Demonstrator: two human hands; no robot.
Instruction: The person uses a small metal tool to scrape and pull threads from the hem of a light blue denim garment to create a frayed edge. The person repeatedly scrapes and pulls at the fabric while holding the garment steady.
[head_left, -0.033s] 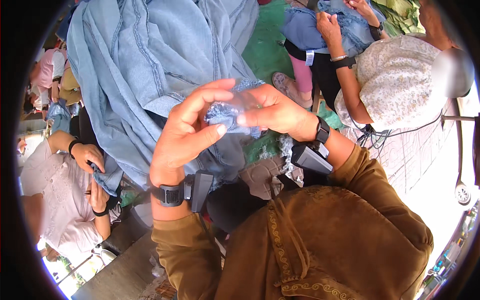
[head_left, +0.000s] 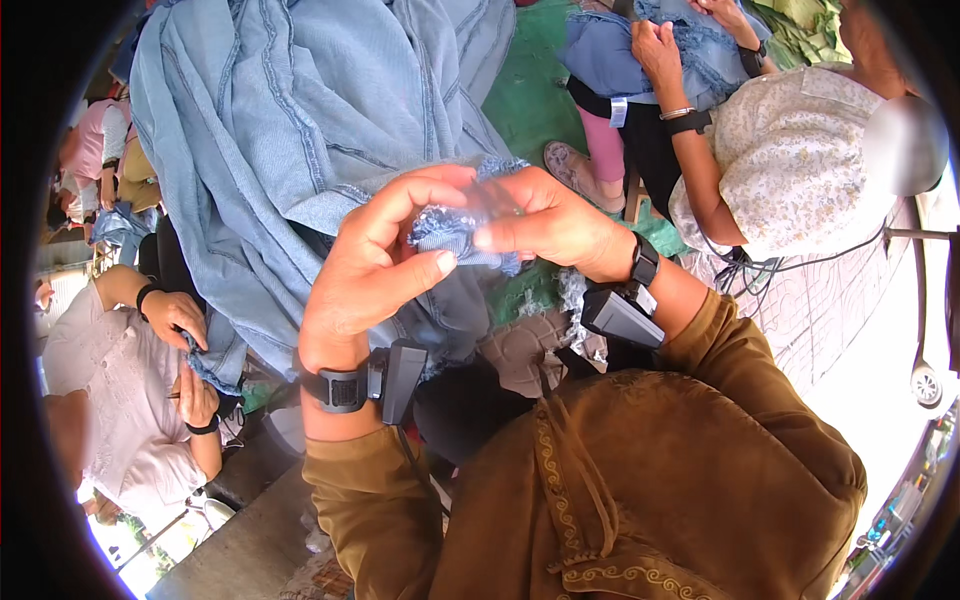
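A bunched piece of light-blue denim [head_left: 447,240] with a frayed, whitish edge is held up in front of me. My left hand [head_left: 372,265] curls round its left side, thumb along the lower edge and fingers over the top. From the right, my right hand [head_left: 560,222] is closed on the same piece, its thumb pressing near the frayed edge. A translucent grey smear [head_left: 492,203] lies between the two hands; I cannot make out what it is. Behind them a large faded blue denim garment [head_left: 270,130] with dark seams lies in loose folds.
At the right, a person in a floral top [head_left: 800,165] handles frayed denim. Another, in a pale shirt [head_left: 115,400], holds denim at the left. Green sheeting [head_left: 530,90] covers the floor, and pale lint [head_left: 575,300] lies near my knees. A thin cable [head_left: 820,262] runs at the right.
My hands have hardly moved on the denim piece. The person at the left has shifted the denim between their hands slightly.
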